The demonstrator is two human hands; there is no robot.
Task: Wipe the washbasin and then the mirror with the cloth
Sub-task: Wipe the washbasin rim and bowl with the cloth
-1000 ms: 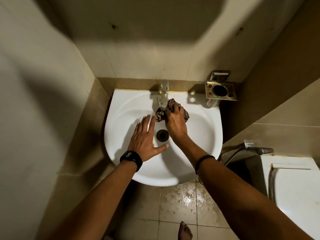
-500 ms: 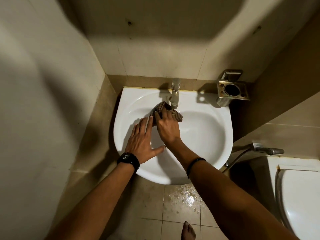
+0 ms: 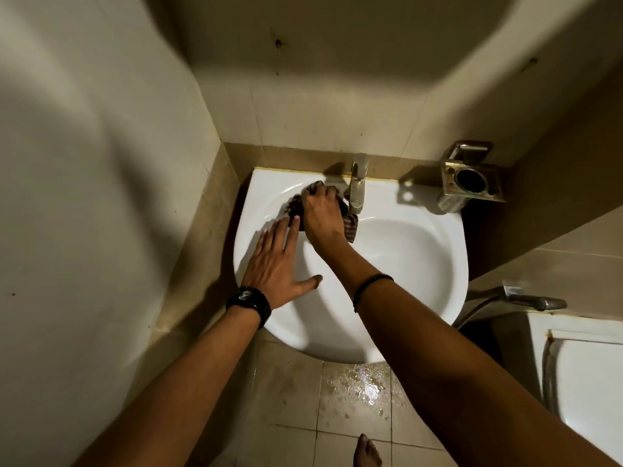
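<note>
Against the back left slope of the washbasin, just left of the tap, the right hand holds a bunched cloth. Its fingers curl over the cloth, and dark striped folds show on either side of the knuckles. Just beside it, nearer the person, the left hand lies flat on the basin's left side, fingers straight and thumb spread toward the bowl. Its fingertips reach the cloth's edge, though contact cannot be told. A black watch sits on the left wrist and a dark bracelet on the right. Beyond the tap, right of the right hand, a metal holder hangs on the wall. Under the forearms, the floor tiles glisten wet. Right of the right arm stands a toilet.
</note>
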